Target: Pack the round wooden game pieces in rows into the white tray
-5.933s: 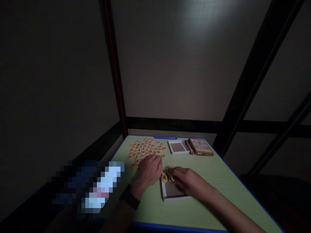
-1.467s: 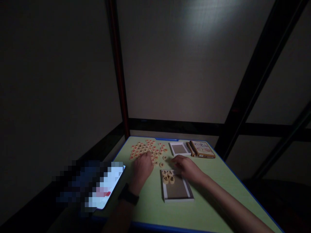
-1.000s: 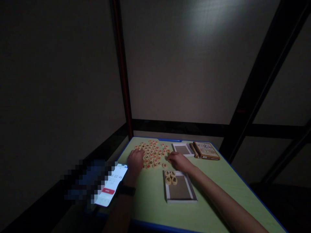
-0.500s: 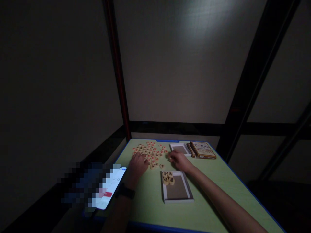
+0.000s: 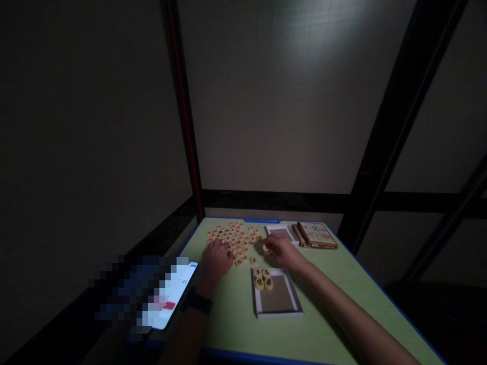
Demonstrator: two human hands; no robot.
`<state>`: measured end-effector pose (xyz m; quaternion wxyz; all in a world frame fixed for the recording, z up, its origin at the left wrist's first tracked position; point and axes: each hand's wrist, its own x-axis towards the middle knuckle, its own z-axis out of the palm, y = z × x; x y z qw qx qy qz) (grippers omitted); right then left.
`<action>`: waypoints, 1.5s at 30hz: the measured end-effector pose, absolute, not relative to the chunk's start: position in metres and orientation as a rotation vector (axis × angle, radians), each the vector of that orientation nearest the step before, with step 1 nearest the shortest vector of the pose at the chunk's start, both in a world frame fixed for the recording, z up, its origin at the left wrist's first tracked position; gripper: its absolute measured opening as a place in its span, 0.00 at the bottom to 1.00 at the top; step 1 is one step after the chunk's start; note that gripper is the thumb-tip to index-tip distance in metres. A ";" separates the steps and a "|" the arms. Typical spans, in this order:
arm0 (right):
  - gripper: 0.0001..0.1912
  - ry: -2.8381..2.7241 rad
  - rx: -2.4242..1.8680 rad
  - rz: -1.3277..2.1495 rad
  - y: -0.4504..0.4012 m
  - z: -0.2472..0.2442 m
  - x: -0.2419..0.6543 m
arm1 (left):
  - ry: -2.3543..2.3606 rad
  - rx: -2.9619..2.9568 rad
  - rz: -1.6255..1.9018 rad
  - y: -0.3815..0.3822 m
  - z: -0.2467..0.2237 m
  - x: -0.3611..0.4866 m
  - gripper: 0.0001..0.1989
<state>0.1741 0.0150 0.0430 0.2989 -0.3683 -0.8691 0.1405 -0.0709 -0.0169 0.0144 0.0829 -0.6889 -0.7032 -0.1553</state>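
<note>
Round wooden Chinese chess pieces (image 5: 239, 241) with red or dark characters lie spread over the far left of the table. At the near edge of this spread rests my left hand (image 5: 217, 259), its thumb apart from the fingers and no piece visibly held. My right hand (image 5: 280, 251) is just right of the pieces, thumb and fingers closed on a Chinese chess piece (image 5: 265, 248). A shallow white-rimmed box tray (image 5: 296, 299) lies nearer to me, with several dark-marked pieces (image 5: 263, 279) grouped in its far left corner. One loose piece (image 5: 253, 260) lies between the hands.
Behind my right hand lies a second shallow tray (image 5: 293, 235), beside printed flat boxes (image 5: 317, 235). A lit phone (image 5: 173, 299) stands at the table's left edge. The green table (image 5: 342, 289) has a blue rim, with walls beyond it.
My right hand has shifted slightly, and the piece at its fingertips shows more clearly. My left hand has barely moved among the pieces. The tray's pieces are the same.
</note>
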 end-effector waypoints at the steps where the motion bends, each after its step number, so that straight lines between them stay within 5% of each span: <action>1: 0.13 -2.323 -0.956 0.390 0.007 0.049 0.175 | -2.109 -2.054 -0.456 -0.018 0.015 -0.070 0.12; 12: 0.07 -2.593 -1.315 0.294 -0.099 0.054 0.169 | -2.101 -2.043 -0.381 -0.017 0.013 -0.071 0.14; 38: 0.12 -2.581 -1.291 0.181 -0.091 0.021 0.155 | -2.202 -2.109 -0.357 -0.017 0.020 -0.071 0.13; 45: 0.11 -2.546 -1.270 0.221 -0.093 0.022 0.156 | -2.193 -2.088 -0.622 -0.015 0.024 -0.073 0.09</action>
